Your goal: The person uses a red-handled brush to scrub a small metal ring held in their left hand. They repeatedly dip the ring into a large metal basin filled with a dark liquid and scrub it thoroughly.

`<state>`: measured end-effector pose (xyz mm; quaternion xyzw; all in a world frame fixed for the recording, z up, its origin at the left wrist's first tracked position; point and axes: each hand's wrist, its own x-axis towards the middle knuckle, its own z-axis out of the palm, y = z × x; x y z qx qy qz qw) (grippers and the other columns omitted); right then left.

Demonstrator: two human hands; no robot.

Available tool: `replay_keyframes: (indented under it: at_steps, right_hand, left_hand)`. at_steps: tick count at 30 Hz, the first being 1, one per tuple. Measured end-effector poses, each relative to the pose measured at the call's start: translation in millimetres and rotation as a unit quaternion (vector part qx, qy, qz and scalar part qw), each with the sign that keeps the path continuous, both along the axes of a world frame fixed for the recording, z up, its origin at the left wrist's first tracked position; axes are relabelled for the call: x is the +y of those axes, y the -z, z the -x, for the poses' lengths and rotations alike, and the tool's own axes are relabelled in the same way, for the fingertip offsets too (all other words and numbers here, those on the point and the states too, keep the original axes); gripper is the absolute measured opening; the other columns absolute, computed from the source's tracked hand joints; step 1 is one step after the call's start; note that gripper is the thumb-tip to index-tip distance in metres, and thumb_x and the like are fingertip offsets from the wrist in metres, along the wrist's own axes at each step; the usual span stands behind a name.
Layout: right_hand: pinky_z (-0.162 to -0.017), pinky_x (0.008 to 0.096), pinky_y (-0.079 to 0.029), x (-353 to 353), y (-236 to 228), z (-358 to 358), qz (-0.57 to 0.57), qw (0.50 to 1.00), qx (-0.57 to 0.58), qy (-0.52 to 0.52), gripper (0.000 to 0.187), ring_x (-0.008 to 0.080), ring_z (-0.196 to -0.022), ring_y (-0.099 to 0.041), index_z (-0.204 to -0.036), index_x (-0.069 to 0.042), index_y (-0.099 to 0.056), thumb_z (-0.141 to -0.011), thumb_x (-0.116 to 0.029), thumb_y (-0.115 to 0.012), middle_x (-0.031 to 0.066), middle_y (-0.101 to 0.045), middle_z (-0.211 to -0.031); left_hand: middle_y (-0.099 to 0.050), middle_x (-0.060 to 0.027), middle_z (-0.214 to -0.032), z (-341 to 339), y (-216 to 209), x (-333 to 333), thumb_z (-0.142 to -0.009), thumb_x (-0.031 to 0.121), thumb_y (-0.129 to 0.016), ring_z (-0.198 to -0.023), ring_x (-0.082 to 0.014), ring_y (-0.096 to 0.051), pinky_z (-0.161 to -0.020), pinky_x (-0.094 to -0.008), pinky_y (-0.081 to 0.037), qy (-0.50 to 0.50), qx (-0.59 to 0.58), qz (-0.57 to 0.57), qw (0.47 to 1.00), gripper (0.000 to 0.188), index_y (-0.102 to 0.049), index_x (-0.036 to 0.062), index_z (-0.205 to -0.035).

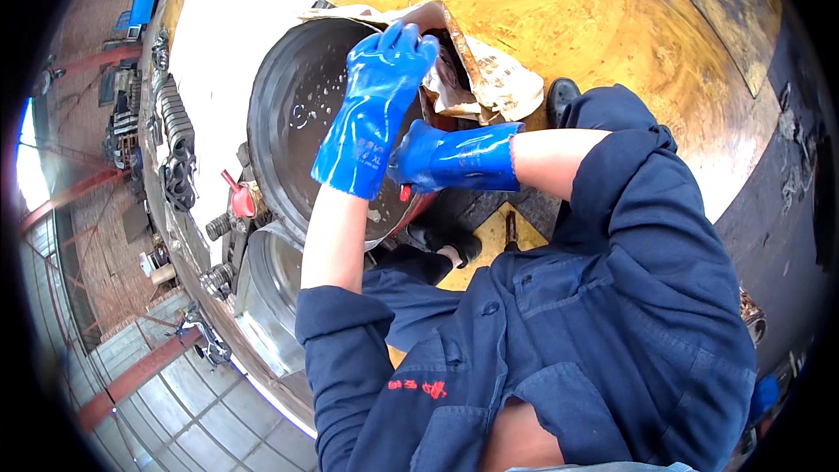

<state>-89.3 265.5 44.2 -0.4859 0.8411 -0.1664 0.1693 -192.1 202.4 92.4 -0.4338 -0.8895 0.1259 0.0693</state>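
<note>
Left hand (391,52) was held over the dark tub (262,105), right hand (418,157) by its rim, stained sack (505,83) just beside; whether either grip was closed on anything could not be told. Liquid (310,105) could have been splashed if the tub was knocked.

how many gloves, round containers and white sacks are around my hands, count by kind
Gloves: 2 (blue left glove, blue right glove)
Round containers: 2 (large tub holding liquid, silver metal container)
White sacks: 1 (stained sack)
Total: 5
</note>
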Motion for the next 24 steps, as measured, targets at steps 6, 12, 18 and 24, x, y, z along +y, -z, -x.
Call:
replay_keyframes:
  at_steps: [6, 12, 18, 24]
  right_hand:
    - [-0.072, 0.0452, -0.059, 11.3, 15.8, 11.3, 0.139, 0.971, -0.087, 0.175, 0.021, 0.0333, -0.089, -0.074, -0.1, -0.019, -0.074, -0.08, -0.028, -0.074, 0.0068, -0.075, -0.095]
    - [-0.074, 0.0466, -0.058, 4.3, 28.0, 24.3, 0.264, 0.912, -0.077, 0.305, 0.016, 0.0372, -0.09, -0.072, -0.101, -0.018, -0.074, -0.089, -0.026, -0.068, 0.0114, -0.075, -0.095]
    - [-0.077, 0.0476, -0.058, 1.8, 25.2, 24.5, 0.25, 0.915, -0.078, 0.306, 0.016, 0.0376, -0.093, -0.071, -0.098, -0.016, -0.074, -0.09, -0.027, -0.067, 0.0129, -0.074, -0.095]
    - [-0.077, 0.046, -0.058, -7.4, 18.8, 28.6, 0.251, 0.915, -0.093, 0.301, 0.015, 0.0389, -0.092, -0.071, -0.098, -0.016, -0.074, -0.091, -0.027, -0.067, 0.0123, -0.075, -0.096]
  left_hand:
    - [-0.076, -0.0109, -0.111, -25.0, 19.3, -116.7, -0.093, 0.024, -0.07, -0.101, -0.03, -0.073, -0.091, -0.0412, -0.058, -0.276, -0.116, -0.202, 0.932, 0.024, -0.074, 0.0133, -0.114]
    - [-0.075, -0.0209, -0.112, -105.7, 114.1, -207.3, -0.082, 0.033, -0.085, -0.107, -0.0336, -0.072, -0.094, -0.0426, -0.056, -0.444, -0.429, -0.292, 0.731, 0.053, -0.071, 0.0004, -0.121]
    - [-0.074, -0.0208, -0.117, -121.1, 158.5, -180.9, -0.077, 0.028, -0.087, -0.113, -0.0355, -0.07, -0.097, -0.0442, -0.054, -0.427, -0.392, -0.301, 0.758, 0.057, -0.07, 0.0039, -0.126]
    - [-0.074, -0.0195, -0.118, -111.7, 178.5, -192.9, -0.074, 0.025, -0.089, -0.115, -0.0357, -0.069, -0.096, -0.0441, -0.053, -0.428, -0.553, -0.371, 0.611, 0.061, -0.069, 0.0054, -0.128]
